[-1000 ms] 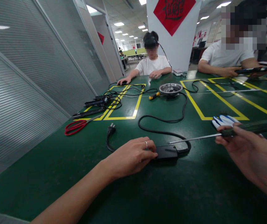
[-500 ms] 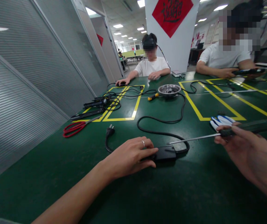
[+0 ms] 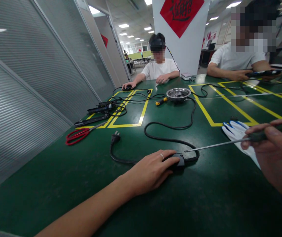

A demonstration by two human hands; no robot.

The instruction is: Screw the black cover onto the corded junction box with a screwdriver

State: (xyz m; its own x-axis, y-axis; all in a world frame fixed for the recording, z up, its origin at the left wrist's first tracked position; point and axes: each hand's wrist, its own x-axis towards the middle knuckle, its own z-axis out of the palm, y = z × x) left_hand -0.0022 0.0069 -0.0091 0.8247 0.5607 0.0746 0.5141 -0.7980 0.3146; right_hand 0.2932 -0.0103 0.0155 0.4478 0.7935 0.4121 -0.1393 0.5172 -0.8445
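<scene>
My left hand (image 3: 153,169) lies over a small black power adapter box (image 3: 181,161), its fingers gripping the top and sides, so much of the box is hidden. From the box a short black cord runs left to a two-pin plug (image 3: 115,137), and a longer black cord (image 3: 194,110) winds away across the table. My right hand (image 3: 276,148) is closed round the dark green handle of a screwdriver (image 3: 220,144). The shaft points left, with its tip just above and right of the box, near the bent cord; whether it touches anything I cannot tell.
Red-handled scissors (image 3: 78,135) lie at left, below black tools and cables (image 3: 99,112). A metal bowl (image 3: 171,96) and a yellow-and-black handled tool (image 3: 161,101) sit further back. White gloves (image 3: 246,153) lie beside my right hand. Two people sit across the table.
My left hand has slid right and further over the adapter box. My right hand and the screwdriver have shifted right, the tip moving slightly away from the box, uncovering more glove.
</scene>
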